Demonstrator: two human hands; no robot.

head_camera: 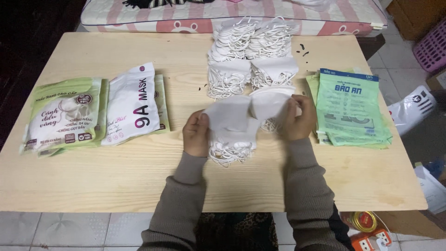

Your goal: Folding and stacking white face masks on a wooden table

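Head view, looking down at a pale wooden surface (116, 181). Your left hand (196, 134) pinches the left edge of a small stack of white masks (231, 122), thumb on top, fingers closed on it. Your right hand (298, 117) closes on the right side of a second folded mask (269, 103), which overlaps the first near the middle of the surface. Both hands hold the masks low over the surface; whether the stack rests on the wood cannot be told. White ear loops (229, 153) hang in a tangle below the left-hand stack, touching the surface just beside your left wrist.

Behind the hands, toward the far edge, more white masks lie in a pile (251, 51), arranged in roughly two columns with loops spilling out at the sides. A few small dark specks (303, 50) lie on the wood just right of that pile.

To your left lie flat packets: a green-and-white pouch (62, 116) and, partly over further green ones, a white pouch (131, 104). To your right, well apart from the left packets, sits a stack of green bags (350, 109) with a blue top band, just beside your right hand.

Beyond the far edge of the surface lies a pink-and-white striped cushion (278, 14). On the tiled floor to the right stand a purple basket (432, 46) and, near your right elbow, an orange power strip (371, 241).
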